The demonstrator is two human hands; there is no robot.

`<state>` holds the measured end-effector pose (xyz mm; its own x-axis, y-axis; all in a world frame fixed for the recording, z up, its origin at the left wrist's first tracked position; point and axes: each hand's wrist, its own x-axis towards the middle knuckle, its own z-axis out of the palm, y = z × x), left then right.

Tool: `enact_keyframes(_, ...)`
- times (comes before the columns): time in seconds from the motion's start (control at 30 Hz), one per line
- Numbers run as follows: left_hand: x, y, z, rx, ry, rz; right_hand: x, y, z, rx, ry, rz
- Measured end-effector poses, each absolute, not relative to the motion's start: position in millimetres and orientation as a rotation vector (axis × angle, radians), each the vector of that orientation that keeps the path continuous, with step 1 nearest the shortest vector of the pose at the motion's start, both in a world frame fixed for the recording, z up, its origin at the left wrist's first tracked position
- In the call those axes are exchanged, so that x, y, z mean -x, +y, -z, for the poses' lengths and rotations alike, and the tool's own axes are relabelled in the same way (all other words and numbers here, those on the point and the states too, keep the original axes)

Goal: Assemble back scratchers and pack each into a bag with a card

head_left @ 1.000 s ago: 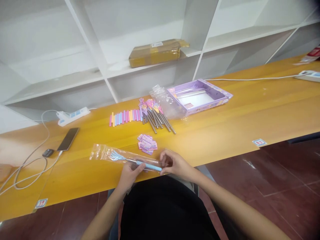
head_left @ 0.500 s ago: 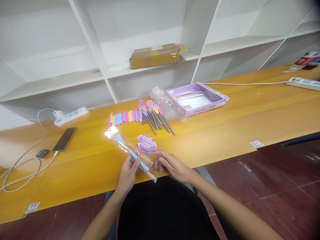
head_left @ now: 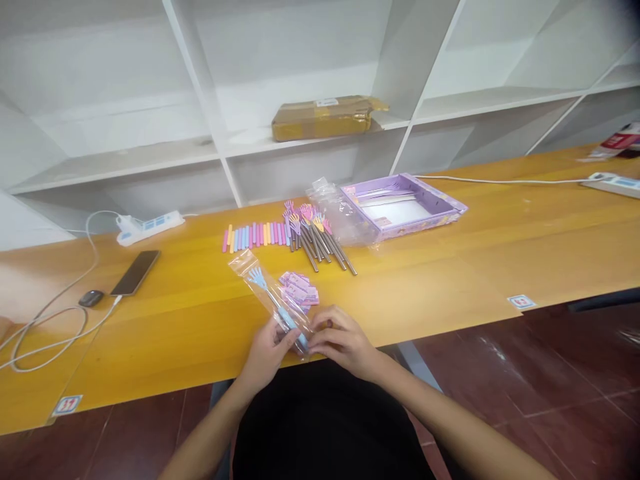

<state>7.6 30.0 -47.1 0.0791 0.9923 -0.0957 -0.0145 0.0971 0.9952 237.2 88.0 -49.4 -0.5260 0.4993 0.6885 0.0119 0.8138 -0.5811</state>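
Observation:
A light-blue back scratcher (head_left: 286,316) with a hand-shaped head lies inside a clear plastic bag (head_left: 241,262), slanting over the table's front edge. My left hand (head_left: 267,350) is closed around its handle through the plastic. My right hand (head_left: 343,339) is at the bag's lower right edge, fingers bent and pinched on the film. Just beyond the bag is a small pile of purple printed cards (head_left: 300,291). Further back lie a heap of back scratchers (head_left: 320,233) with metal rods and coloured hand heads, and a row of coloured handle sleeves (head_left: 257,235).
A purple open box (head_left: 420,225) stands at the back, with clear plastic bags (head_left: 345,217) by its left side. At left are a phone (head_left: 135,273), a black mouse-like object (head_left: 91,298), cables and a power strip (head_left: 150,227). A taped carton (head_left: 323,120) rests on the shelf.
My right hand has moved in from the cards' edge to the bag's lower right side. The bagged back scratcher has turned slightly steeper and come nearer to me. The view has shifted a little.

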Motion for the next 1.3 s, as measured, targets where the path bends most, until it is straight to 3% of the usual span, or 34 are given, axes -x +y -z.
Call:
enact_keyframes(0.3,-12.6,25.0,40.1,-1.243,1.139,-0.938,-232.7,89.2,46.5,0.583,-2.018,-0.833)
enact_keyframes(0.67,-13.0,28.5,42.8,-1.208,1.220,-0.968,-234.8,95.1,51.8,0.782,-1.789,-1.391)
enact_keyframes(1.3,-10.1,27.2,32.6,-1.270,1.215,-0.849,-238.2,94.1,45.3,0.769,-1.900,-1.455)
